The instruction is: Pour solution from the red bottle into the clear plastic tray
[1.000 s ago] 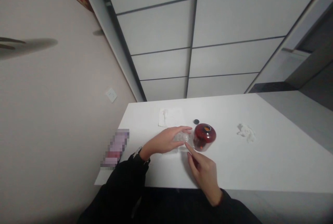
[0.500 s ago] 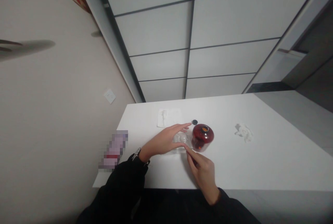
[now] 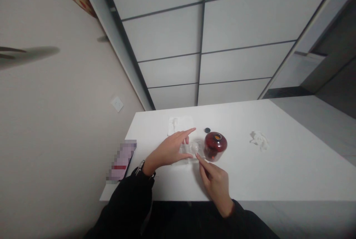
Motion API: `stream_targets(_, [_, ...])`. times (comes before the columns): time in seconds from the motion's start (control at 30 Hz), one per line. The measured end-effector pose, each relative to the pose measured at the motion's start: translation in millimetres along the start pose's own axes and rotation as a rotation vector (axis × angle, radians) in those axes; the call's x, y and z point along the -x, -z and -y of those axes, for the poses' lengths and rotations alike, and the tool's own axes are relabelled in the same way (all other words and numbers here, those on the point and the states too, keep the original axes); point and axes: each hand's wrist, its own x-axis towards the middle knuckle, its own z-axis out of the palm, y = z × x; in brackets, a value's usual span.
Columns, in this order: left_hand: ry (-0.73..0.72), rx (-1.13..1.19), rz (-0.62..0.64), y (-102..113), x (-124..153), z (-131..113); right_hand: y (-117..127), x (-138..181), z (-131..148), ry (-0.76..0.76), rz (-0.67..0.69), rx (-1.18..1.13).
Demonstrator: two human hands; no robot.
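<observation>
My left hand rests on a small clear plastic container lying on the white table, thumb against its near side and index finger stretched out above it. From the near side my right hand comes in, and its fingertips touch the container's right corner. A dark red round jar with an open top stands just right of the container. Its small black cap lies behind it.
A white folded tissue lies behind my left hand. A crumpled white tissue sits to the right. A pink and red object lies at the table's left edge. A wall with a socket is close on the left.
My left hand has lifted its fingers off the clear container and its index finger now points away. My right fingertips stay at the container's corner. The view shifted slightly.
</observation>
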Motion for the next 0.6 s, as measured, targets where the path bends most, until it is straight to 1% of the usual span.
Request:
stream_targets(0.1, [-0.107, 0.068, 0.028, 1.2, 0.7, -1.0, -0.6, 0.4, 0.1, -0.003, -0.004, 0.014])
stream_targets(0.13, [-0.107, 0.071, 0.045, 1.4, 0.7, -0.8, -0.6, 0.3, 0.4, -0.007, -0.004, 0.014])
stream_targets(0.2, [-0.043, 0.039, 0.046, 1.3, 0.2, 0.0, -0.3, -0.4, 1.3, -0.008, -0.003, 0.014])
stream_targets(0.27, [0.013, 0.009, -0.008, 0.7, -0.6, 0.6, 0.6, -1.4, 2.2, -0.004, 0.002, 0.015])
stream_targets(0.33, [-0.02, 0.031, -0.038, -0.3, -1.1, 0.1, 1.6, -2.4, 3.1, -0.003, 0.008, 0.017])
stream_targets(0.4, [-0.077, 0.063, -0.008, -1.3, -1.3, -1.1, 2.4, -3.1, 3.8, -0.008, 0.01, 0.014])
stream_targets(0.47, [-0.061, 0.049, 0.02, -2.3, -1.4, -2.2, 2.8, -3.4, 4.3, -0.012, 0.008, 0.011])
stream_targets(0.53, [-0.006, 0.02, -0.005, -3.3, -1.8, -3.0, 2.7, -3.3, 4.5, -0.011, 0.008, 0.014])
stream_targets(0.6, [-0.017, 0.032, -0.034, -5.0, -2.8, -3.9, 2.4, -2.7, 4.3, -0.005, 0.008, 0.021])
